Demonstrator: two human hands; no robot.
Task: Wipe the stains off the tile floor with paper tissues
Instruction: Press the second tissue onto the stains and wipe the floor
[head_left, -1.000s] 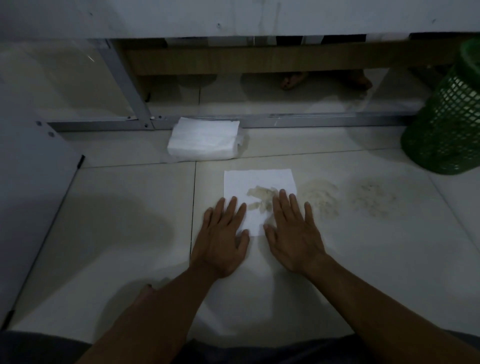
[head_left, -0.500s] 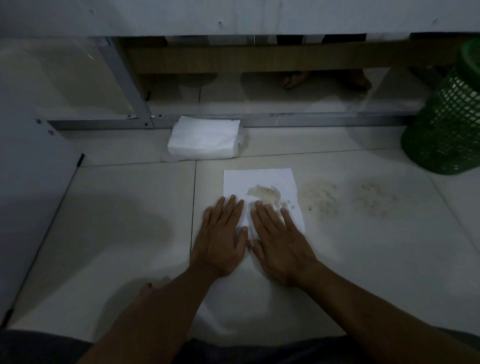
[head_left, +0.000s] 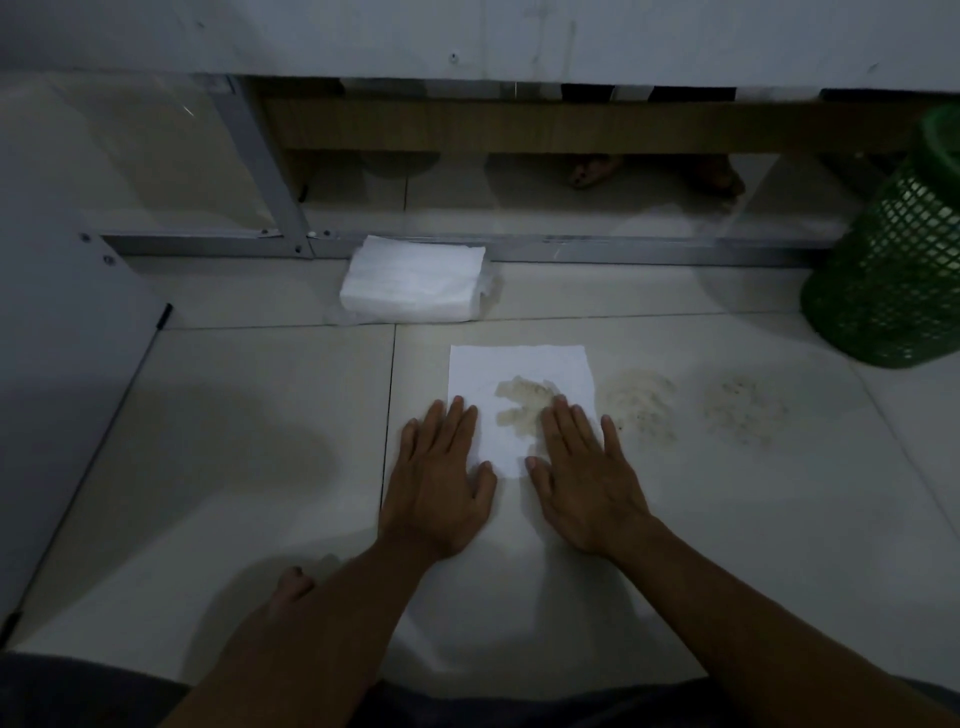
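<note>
At the left of centre the left hand (head_left: 439, 480) lies flat, fingers straight, pressing the near left corner of a single tissue sheet (head_left: 519, 374) against the tile floor (head_left: 249, 467). It grips nothing. Above it, in the upper middle of the frame, the tissue stack (head_left: 415, 286) sits against the metal rail, well apart from the work.

The sheet is spread just right of the tile joint, and a brownish wet patch (head_left: 524, 400) has soaked through its middle. The right hand (head_left: 587, 478) is also flat and holds nothing, its fingertips at the edge of that patch. My worry is here: wet tissue is weak, and a hard rub with both palms could tear it or smear the dirt wider.

To the right, two bare stains (head_left: 639, 405) (head_left: 745, 410) lie uncovered. Dragging the soaked sheet over them would likely spread grime, so a fresh tissue looks wiser. The green basket (head_left: 893, 280) stands at the far right.
</note>
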